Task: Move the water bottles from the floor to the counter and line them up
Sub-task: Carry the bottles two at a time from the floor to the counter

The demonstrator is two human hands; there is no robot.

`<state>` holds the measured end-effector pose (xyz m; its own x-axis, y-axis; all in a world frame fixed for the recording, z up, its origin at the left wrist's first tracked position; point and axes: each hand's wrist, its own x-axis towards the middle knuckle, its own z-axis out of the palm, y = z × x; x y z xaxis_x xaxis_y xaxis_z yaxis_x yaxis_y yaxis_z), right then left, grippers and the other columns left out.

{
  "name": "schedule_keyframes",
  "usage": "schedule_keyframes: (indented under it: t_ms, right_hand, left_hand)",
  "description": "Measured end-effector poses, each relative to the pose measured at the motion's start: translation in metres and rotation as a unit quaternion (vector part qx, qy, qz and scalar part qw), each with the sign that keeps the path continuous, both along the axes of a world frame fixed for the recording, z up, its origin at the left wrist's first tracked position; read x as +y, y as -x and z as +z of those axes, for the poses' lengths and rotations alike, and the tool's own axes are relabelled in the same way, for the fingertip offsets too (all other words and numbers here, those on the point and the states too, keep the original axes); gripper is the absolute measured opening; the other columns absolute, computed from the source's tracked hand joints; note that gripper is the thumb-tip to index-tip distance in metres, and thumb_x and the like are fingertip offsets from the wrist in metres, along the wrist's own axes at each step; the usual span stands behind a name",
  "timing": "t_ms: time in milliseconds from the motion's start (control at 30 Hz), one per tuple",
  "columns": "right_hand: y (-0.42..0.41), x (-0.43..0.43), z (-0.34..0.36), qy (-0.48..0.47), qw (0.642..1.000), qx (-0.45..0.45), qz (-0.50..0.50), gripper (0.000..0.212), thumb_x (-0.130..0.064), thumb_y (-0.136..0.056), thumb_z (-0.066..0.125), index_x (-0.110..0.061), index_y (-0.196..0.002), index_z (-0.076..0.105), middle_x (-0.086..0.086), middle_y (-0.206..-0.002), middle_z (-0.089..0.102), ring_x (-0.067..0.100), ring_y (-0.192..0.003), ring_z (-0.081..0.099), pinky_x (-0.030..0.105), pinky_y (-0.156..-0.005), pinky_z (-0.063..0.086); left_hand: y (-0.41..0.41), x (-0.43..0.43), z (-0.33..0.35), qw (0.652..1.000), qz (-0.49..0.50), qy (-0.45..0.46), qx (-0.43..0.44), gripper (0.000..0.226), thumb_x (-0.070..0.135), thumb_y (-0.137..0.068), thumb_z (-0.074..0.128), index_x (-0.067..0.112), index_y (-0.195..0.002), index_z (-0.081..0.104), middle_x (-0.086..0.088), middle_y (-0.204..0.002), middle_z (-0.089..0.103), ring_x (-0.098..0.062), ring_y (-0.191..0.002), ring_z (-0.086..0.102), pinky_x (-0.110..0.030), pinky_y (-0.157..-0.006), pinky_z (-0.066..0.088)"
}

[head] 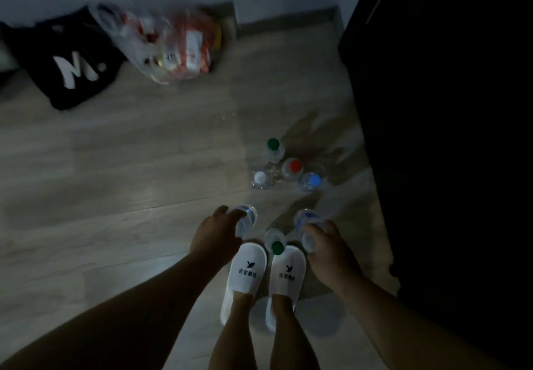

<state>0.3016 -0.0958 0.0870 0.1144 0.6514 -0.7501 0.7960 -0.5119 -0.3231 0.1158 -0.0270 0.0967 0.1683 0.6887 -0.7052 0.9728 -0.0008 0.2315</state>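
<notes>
As the left grip [219, 234] clasps the left bottle [247, 219] and the right grip [328, 245] the right bottle [306, 226], raise both straight, missing the green-capped bottle [275, 242] between.

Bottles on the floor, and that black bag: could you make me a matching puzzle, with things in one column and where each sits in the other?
1 red-capped bottle
2 white-capped bottle
3 blue-capped bottle
4 black bag

A farthest left of all four
B rightmost of the three bottles
C between the other two bottles
D leftmost of the three bottles

Pairs: 1-C, 2-D, 3-B, 4-A
</notes>
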Motion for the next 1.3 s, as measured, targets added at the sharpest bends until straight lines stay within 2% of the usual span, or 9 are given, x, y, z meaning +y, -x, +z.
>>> schedule_keyframes:
  t_ms: [167, 367, 500, 600, 700, 800, 933, 1167, 1300]
  right_hand:
    - [0.024, 0.013, 0.071, -0.045, 0.999, 0.013, -0.009, 0.046, -0.014, -0.094, 0.049, -0.028, -0.137, 0.041, 0.003, -0.150, 0.026, 0.022, -0.128, 0.044, 0.022, -0.095, 0.041]
    - [0.049, 0.019, 0.145, -0.043, 0.989, 0.105, -0.100, 0.047, -0.005, -0.086, 0.057, -0.016, -0.131, 0.050, 0.011, -0.133, 0.050, 0.025, -0.117, 0.052, 0.023, -0.091, 0.041]
    - [0.072, 0.023, 0.193, -0.051, 0.978, 0.137, -0.150, 0.034, -0.009, -0.090, 0.057, -0.014, -0.124, 0.055, 0.006, -0.115, 0.058, 0.018, -0.100, 0.054, 0.020, -0.086, 0.042]
    - [0.098, 0.024, 0.218, -0.081, 0.966, 0.157, -0.190, 0.029, -0.009, -0.088, 0.060, -0.015, -0.116, 0.062, 0.003, -0.100, 0.060, 0.017, -0.092, 0.055, 0.031, -0.090, 0.051]
    - [0.127, 0.026, 0.236, -0.101, 0.960, 0.176, -0.193, 0.023, -0.011, -0.086, 0.062, -0.018, -0.107, 0.064, -0.006, -0.081, 0.053, 0.020, -0.090, 0.056, 0.037, -0.089, 0.052]
    - [0.162, 0.032, 0.255, -0.119, 0.954, 0.204, -0.186, 0.013, -0.008, -0.083, 0.065, -0.019, -0.091, 0.062, -0.011, -0.073, 0.054, 0.020, -0.084, 0.059, 0.033, -0.082, 0.052]
    - [0.221, 0.041, 0.284, -0.149, 0.935, 0.251, -0.202, 0.036, 0.000, -0.079, 0.068, -0.031, -0.067, 0.053, -0.014, -0.070, 0.056, 0.008, -0.067, 0.055, 0.026, -0.073, 0.046]
    - [0.356, 0.048, 0.330, -0.129, 0.923, 0.317, -0.177, 0.029, 0.007, -0.077, 0.061, -0.022, -0.085, 0.060, -0.004, -0.079, 0.058, 0.023, -0.083, 0.060, 0.046, -0.088, 0.054]
    - [0.442, 0.043, 0.342, -0.132, 0.918, 0.343, -0.151, 0.033, 0.002, -0.075, 0.063, -0.021, -0.098, 0.061, 0.001, -0.087, 0.062, 0.029, -0.093, 0.062, 0.052, -0.089, 0.054]
  left_hand:
    - [0.016, -0.011, 0.077, 0.992, 0.113, -0.053, -0.030, 0.054, 0.020, -0.082, 0.068, 0.026, -0.133, 0.051, -0.001, -0.125, 0.059, -0.016, -0.107, 0.058, -0.018, -0.080, 0.038]
    - [0.035, -0.040, 0.149, 0.940, 0.322, -0.090, -0.068, 0.061, 0.022, -0.076, 0.076, 0.021, -0.132, 0.052, -0.004, -0.121, 0.064, -0.016, -0.103, 0.062, -0.023, -0.086, 0.047]
    - [0.058, -0.063, 0.187, 0.862, 0.485, -0.109, -0.101, 0.061, 0.016, -0.073, 0.078, 0.017, -0.130, 0.055, -0.008, -0.119, 0.065, -0.019, -0.100, 0.062, -0.032, -0.088, 0.053]
    - [0.083, -0.075, 0.207, 0.799, 0.576, -0.117, -0.128, 0.061, 0.010, -0.071, 0.079, 0.014, -0.127, 0.058, -0.012, -0.118, 0.065, -0.024, -0.097, 0.062, -0.038, -0.088, 0.054]
    - [0.112, -0.082, 0.224, 0.754, 0.624, -0.131, -0.156, 0.061, 0.006, -0.069, 0.080, 0.012, -0.126, 0.058, -0.015, -0.119, 0.064, -0.028, -0.099, 0.063, -0.043, -0.090, 0.054]
    - [0.146, -0.085, 0.244, 0.722, 0.650, -0.160, -0.176, 0.060, 0.005, -0.070, 0.079, 0.009, -0.126, 0.058, -0.017, -0.117, 0.064, -0.030, -0.097, 0.063, -0.043, -0.088, 0.055]
    - [0.211, -0.086, 0.265, 0.661, 0.693, -0.182, -0.223, 0.058, 0.008, -0.070, 0.079, 0.010, -0.124, 0.060, -0.018, -0.115, 0.065, -0.033, -0.100, 0.062, -0.047, -0.092, 0.053]
    - [0.348, -0.104, 0.304, 0.512, 0.771, -0.216, -0.312, 0.053, 0.004, -0.075, 0.075, 0.008, -0.126, 0.058, -0.018, -0.108, 0.058, -0.035, -0.093, 0.059, -0.038, -0.074, 0.051]
    - [0.427, -0.126, 0.326, 0.450, 0.789, -0.248, -0.337, 0.053, 0.001, -0.078, 0.072, 0.005, -0.128, 0.055, -0.018, -0.109, 0.057, -0.034, -0.093, 0.058, -0.035, -0.068, 0.051]
